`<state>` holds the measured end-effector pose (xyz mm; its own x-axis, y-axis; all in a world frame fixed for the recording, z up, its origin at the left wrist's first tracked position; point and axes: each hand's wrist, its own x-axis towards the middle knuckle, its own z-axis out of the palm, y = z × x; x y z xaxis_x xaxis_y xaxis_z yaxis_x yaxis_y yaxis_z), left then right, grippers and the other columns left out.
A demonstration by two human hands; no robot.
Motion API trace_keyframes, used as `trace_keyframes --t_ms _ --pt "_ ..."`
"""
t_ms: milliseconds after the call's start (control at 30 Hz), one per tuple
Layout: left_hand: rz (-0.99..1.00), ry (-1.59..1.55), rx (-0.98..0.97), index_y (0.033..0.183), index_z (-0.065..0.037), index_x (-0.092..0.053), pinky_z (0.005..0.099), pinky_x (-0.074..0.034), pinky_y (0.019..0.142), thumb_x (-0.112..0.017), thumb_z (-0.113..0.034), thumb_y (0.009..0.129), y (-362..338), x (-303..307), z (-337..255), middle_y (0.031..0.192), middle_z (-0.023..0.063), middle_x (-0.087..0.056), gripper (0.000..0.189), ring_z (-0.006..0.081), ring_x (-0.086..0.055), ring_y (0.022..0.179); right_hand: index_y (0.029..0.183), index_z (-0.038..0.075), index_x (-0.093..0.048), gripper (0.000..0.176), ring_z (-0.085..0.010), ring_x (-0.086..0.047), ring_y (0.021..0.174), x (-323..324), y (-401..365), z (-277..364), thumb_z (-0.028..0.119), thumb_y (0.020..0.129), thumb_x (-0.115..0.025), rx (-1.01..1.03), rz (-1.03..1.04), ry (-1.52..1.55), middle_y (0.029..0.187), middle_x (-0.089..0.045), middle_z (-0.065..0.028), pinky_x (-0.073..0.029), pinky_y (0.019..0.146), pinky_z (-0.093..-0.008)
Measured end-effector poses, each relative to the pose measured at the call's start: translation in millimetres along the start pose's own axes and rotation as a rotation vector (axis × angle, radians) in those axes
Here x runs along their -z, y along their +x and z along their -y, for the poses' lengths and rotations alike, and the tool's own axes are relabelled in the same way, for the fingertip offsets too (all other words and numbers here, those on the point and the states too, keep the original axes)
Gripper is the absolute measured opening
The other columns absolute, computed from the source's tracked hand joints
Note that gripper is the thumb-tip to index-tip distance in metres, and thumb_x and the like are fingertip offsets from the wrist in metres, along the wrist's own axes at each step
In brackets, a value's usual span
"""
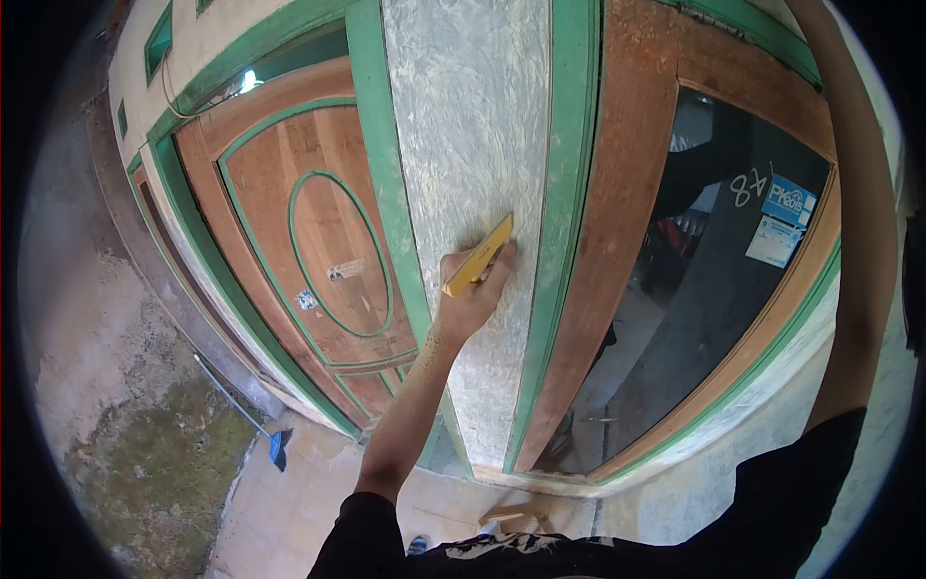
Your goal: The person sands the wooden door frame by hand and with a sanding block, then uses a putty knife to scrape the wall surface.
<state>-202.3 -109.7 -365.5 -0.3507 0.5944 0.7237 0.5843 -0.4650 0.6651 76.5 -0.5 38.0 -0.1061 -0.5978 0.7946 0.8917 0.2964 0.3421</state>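
My left hand [479, 277] is closed round a long, narrow yellow sanding block [478, 257] with small print on its side. The block lies tilted against a whitish, streaky wall panel [473, 125], its upper end pointing up and to the right. Pale dust coats my left forearm. The face of the block towards the panel is hidden. Along the right side my right arm [861, 222] is raised, and its hand lies beyond the top of the picture.
Green frame strips [571, 145] border the panel. Left is a brown wooden door [260, 183] with a green oval; right, a wood-framed glass pane [709, 289] with stickers. A blue broom [277, 446] lies on the ground at lower left. A brown object [516, 516] sits below the panel.
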Motion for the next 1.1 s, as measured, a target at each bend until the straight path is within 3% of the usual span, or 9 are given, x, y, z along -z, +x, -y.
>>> trace_keyframes --t_ms 233,267,400,467,533,733,833,933,1100 --pt "0.167 -0.840 0.158 0.083 -0.002 -0.058 0.0308 -0.047 0.059 -0.051 -0.027 0.101 -72 8 -12 0.061 0.0070 -0.057 0.031 0.0162 -0.059 0.058 0.104 0.001 -0.065 0.021 -0.0263 -0.064 0.089 233 -188 123 0.016 0.092 -0.058 -0.026 0.585 1.074 0.095 -0.068 -0.0128 -0.047 0.086 -0.0369" --pt "0.196 -0.780 0.092 0.084 -0.003 -0.058 0.0316 -0.047 0.065 -0.048 -0.030 0.101 -82 6 -6 0.066 0.0083 -0.059 0.034 0.0172 -0.060 0.065 0.097 0.004 -0.064 0.026 -0.0243 -0.063 0.072 260 -215 147 0.019 0.078 -0.071 -0.070 0.769 1.171 0.086 -0.065 -0.0095 -0.048 0.068 -0.0371" --pt "0.360 -0.753 0.074 0.085 -0.004 -0.058 0.0317 -0.047 0.073 -0.044 -0.039 0.101 -108 -8 8 0.077 0.0098 -0.063 0.042 0.0171 -0.062 0.080 0.119 -0.003 -0.055 0.034 -0.0270 -0.067 0.089 309 -324 223 0.025 0.099 -0.054 -0.945 1.536 1.613 0.093 -0.067 -0.0162 -0.052 0.079 -0.0372" --pt "0.474 -0.798 0.064 0.092 -0.003 -0.061 0.0311 -0.047 0.072 -0.047 -0.039 0.101 -116 -17 18 0.086 0.0092 -0.064 0.040 0.0158 -0.060 0.085 0.116 -0.003 -0.055 0.032 -0.0238 -0.067 0.086 331 -348 252 0.025 0.101 -0.051 -1.093 1.441 1.790 0.092 -0.067 -0.0147 -0.052 0.078 -0.0360" --pt "0.483 -0.652 0.553 0.095 -0.003 -0.063 0.0291 -0.046 0.066 -0.049 -0.028 0.098 -127 -24 11 0.079 0.0050 -0.063 0.030 0.0139 -0.059 0.082 0.114 -0.003 -0.055 0.032 -0.0206 -0.066 0.084 342 -354 270 0.026 0.103 -0.048 -1.248 1.314 1.960 0.092 -0.067 -0.0132 -0.052 0.077 -0.0348" --pt "0.805 -0.315 0.618 0.121 0.001 -0.056 0.0359 -0.052 0.081 -0.055 -0.037 0.099 -111 -9 -3 0.107 0.0140 -0.065 0.044 0.0253 -0.065 0.094 0.103 0.000 -0.050 0.022 -0.0125 -0.059 0.065 344 -342 284 0.021 0.106 -0.043 -1.754 1.149 2.097 0.083 -0.059 -0.0070 -0.046 0.053 -0.0243" --pt "0.763 0.250 -0.024 0.102 -0.001 -0.065 0.0399 -0.052 0.073 -0.060 -0.052 0.091 -111 14 -10 0.104 0.0207 -0.067 0.052 0.0334 -0.067 0.097 0.119 0.003 -0.047 0.024 -0.0074 -0.045 0.055 338 -336 273 0.021 0.106 -0.042 -1.922 1.086 2.005 0.074 -0.047 -0.0017 -0.035 0.045 -0.0203" --pt "1.226 0.497 0.253 0.095 -0.004 -0.066 0.0380 -0.053 0.067 -0.068 -0.043 0.089 -82 37 -48 0.101 0.0164 -0.069 0.040 0.0240 -0.068 0.093 0.139 0.008 -0.039 0.036 -0.0043 -0.032 0.050 325 -336 262 0.023 0.106 -0.040 -2.095 1.052 2.045 0.071 -0.040 0.0011 -0.027 0.042 -0.0191" --pt "0.741 0.132 -0.705 0.098 -0.012 -0.069 0.0309 -0.055 0.078 -0.079 -0.015 0.074 -78 14 -50 0.102 0.0030 -0.066 0.026 0.0210 -0.065 0.097 0.134 0.006 -0.043 0.033 -0.0037 -0.034 0.047 319 -337 265 0.024 0.106 -0.040 -2.197 1.079 1.889 0.069 -0.043 0.0019 -0.026 0.039 -0.0199"
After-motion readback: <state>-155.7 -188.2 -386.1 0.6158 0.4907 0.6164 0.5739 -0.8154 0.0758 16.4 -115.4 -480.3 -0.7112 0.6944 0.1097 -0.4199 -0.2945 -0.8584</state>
